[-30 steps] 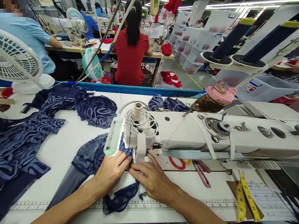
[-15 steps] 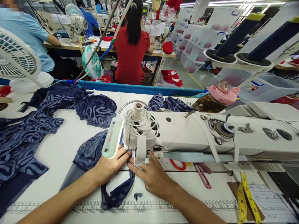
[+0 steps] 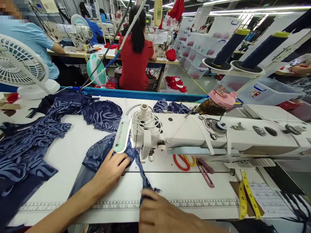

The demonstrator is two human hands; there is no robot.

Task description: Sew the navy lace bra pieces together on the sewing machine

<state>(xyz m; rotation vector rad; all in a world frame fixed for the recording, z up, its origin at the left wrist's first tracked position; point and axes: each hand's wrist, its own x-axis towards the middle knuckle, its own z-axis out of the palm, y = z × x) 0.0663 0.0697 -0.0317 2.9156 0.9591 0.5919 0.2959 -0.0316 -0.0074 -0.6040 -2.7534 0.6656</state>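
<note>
A navy swirl-patterned fabric piece (image 3: 98,153) lies at the white sewing machine (image 3: 187,129), partly hidden under its head. My left hand (image 3: 111,170) rests on this piece just left of the needle, fingers bent together over the fabric. From the presser foot (image 3: 139,152) a narrow navy fabric strip (image 3: 143,171) runs toward me. My right hand (image 3: 159,210), slightly blurred, is closed around the strip's near end, close to the table's front edge. A tiny navy scrap (image 3: 156,190) shows beside the strip.
More navy patterned pieces (image 3: 31,142) lie left. Right of the needle are red-handled scissors (image 3: 181,162), pink snips (image 3: 205,173) and a yellow tape measure (image 3: 243,197). A printed ruler (image 3: 206,203) runs along the front. A white fan (image 3: 23,61) and pink-lidded bottle (image 3: 218,100) stand behind; people sit beyond.
My right hand has moved from the needle toward me, drawing the strip out straight. My left hand has shifted slightly left and back from the needle. The view has tilted a little.
</note>
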